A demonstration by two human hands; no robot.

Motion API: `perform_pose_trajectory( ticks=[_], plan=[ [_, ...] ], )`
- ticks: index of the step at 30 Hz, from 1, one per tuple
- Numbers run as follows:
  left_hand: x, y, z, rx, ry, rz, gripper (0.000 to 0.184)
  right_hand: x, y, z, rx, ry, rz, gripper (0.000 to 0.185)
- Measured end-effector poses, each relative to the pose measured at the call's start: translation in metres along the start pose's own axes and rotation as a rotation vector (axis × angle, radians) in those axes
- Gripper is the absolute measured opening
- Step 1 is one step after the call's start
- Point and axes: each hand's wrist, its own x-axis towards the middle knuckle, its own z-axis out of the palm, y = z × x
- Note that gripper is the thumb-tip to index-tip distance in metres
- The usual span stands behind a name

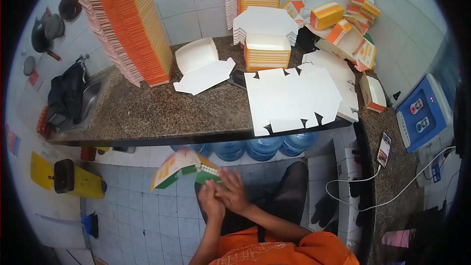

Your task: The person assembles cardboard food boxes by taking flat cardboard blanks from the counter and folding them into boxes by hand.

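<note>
A partly folded cardboard food box [184,164], printed in yellow, white and green, is held over my lap in front of the counter. It is slightly blurred. My left hand [212,202] is closed on the box's near right corner, thumb up. Against the same end lies my right hand [233,191], its fingers stretched out and apart, touching the box near the green flap. The box's far side and the fingertips under it are hidden.
On the counter [196,118] lie flat white box blanks [294,100], an open box [196,66] and a box stack [267,49]. A tall orange stack [130,29] leans at left. Loose boxes [343,34] pile up at right, near a charging phone [384,149]. Blue water jugs [262,148] stand below.
</note>
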Motion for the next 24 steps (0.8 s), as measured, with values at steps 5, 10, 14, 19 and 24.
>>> perform_pose_trajectory(
  ticks=[5, 10, 14, 19, 24],
  plan=[
    [-0.001, -0.025, -0.011, 0.198, -0.16, 0.094, 0.034, 0.024, 0.002, -0.001, 0.235, 0.329, 0.192, 0.04],
    [-0.006, -0.016, -0.006, 0.714, -0.217, 0.353, 0.035, 0.012, 0.002, 0.002, 0.448, 0.167, 0.304, 0.053],
    [-0.013, 0.005, -0.035, 0.775, -0.214, 0.235, 0.03, -0.007, 0.012, -0.018, 0.879, 0.075, 0.461, 0.057],
    [-0.024, 0.039, -0.054, 0.772, -0.409, -0.245, 0.025, 0.012, 0.029, -0.055, 0.451, -0.155, 0.494, 0.046],
    [-0.02, 0.037, -0.037, 0.793, -0.358, -0.064, 0.024, 0.026, 0.009, -0.088, 0.516, -0.693, 0.379, 0.03]
  ],
)
